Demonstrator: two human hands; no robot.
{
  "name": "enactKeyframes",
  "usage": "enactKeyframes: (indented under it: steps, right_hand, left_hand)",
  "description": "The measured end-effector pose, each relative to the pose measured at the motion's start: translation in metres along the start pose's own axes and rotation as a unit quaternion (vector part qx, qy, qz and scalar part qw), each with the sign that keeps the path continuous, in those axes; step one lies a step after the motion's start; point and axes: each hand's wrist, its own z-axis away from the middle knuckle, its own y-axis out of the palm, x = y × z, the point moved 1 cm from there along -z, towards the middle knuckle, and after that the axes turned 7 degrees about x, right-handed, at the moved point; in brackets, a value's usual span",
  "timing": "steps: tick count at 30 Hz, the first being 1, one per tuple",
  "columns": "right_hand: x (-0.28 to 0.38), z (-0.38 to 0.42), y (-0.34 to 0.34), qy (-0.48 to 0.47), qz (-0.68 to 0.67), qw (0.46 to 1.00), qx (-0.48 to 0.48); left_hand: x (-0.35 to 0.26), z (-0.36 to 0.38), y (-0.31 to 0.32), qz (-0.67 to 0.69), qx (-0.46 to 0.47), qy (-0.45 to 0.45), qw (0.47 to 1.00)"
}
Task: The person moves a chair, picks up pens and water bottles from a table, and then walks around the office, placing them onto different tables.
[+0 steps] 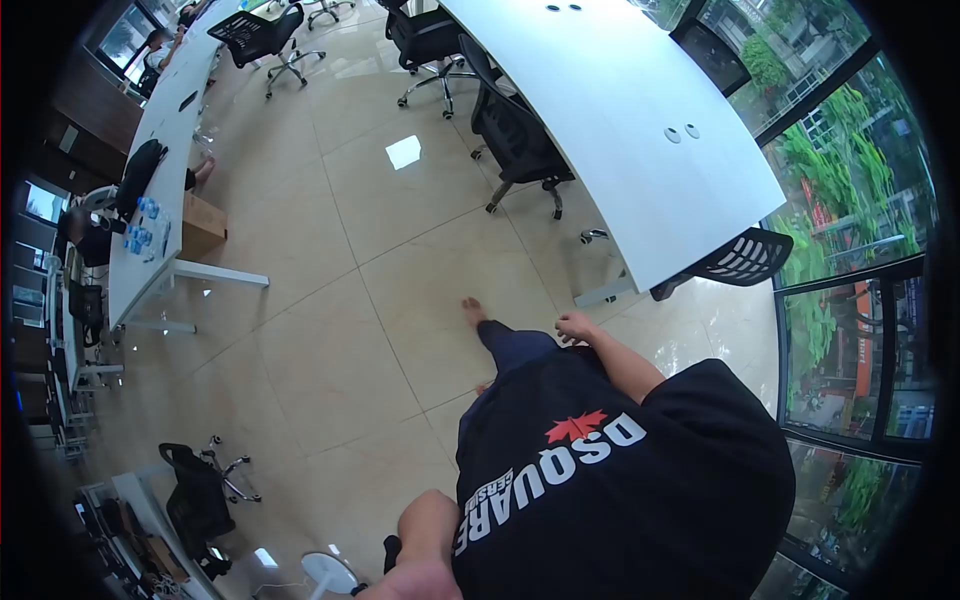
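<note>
My right hand (pixel 574 327) hangs beside my dark trousers (pixel 518 347), its fingers curled in and nothing showing in them. The nearest furniture to it is the corner of a long white table (pixel 640 130), across a stretch of floor. My left hand (pixel 412 582) is at the bottom edge, close to the camera on a bent arm; its fingers are cut off by the frame. A small black object (pixel 391 552) shows right beside that arm. My black T-shirt (pixel 640 500) with white lettering fills the lower middle.
Black mesh chairs (pixel 515 130) line the white table, and another chair (pixel 195 495) stands lower left. A long desk (pixel 150 240) on the left carries bottles (pixel 145 232), with a cardboard box (pixel 203 222) by it. People sit along that side. Windows (pixel 850 180) run along the right.
</note>
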Motion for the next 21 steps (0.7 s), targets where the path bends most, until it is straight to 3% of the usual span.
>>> enactKeyframes:
  steps: [5,7,11,13,16,21]
  right_hand:
    - [0.095,-0.046,0.009,0.039,0.009,0.999,0.011]
    - [0.108,-0.095,0.000,0.043,0.086,0.995,0.014]
    - [0.224,-0.121,-0.020,0.120,0.104,0.986,0.049]
    - [0.273,-0.159,-0.030,0.067,0.055,0.996,0.031]
    - [0.355,-0.196,-0.044,0.004,0.012,1.000,0.012]
    - [0.490,-0.226,-0.041,-0.078,-0.047,0.996,0.018]
  left_hand:
    - [0.083,-0.003,-0.065,0.006,-0.018,-0.003,1.000]
    - [0.115,-0.001,-0.092,-0.008,0.001,-0.008,1.000]
    - [0.175,-0.020,-0.149,-0.107,0.068,-0.094,0.987]
    - [0.218,-0.036,-0.173,-0.144,0.062,-0.167,0.973]
    - [0.264,-0.021,-0.233,-0.092,0.115,-0.214,0.966]
    - [0.368,-0.003,-0.322,-0.367,-0.001,-0.173,0.914]
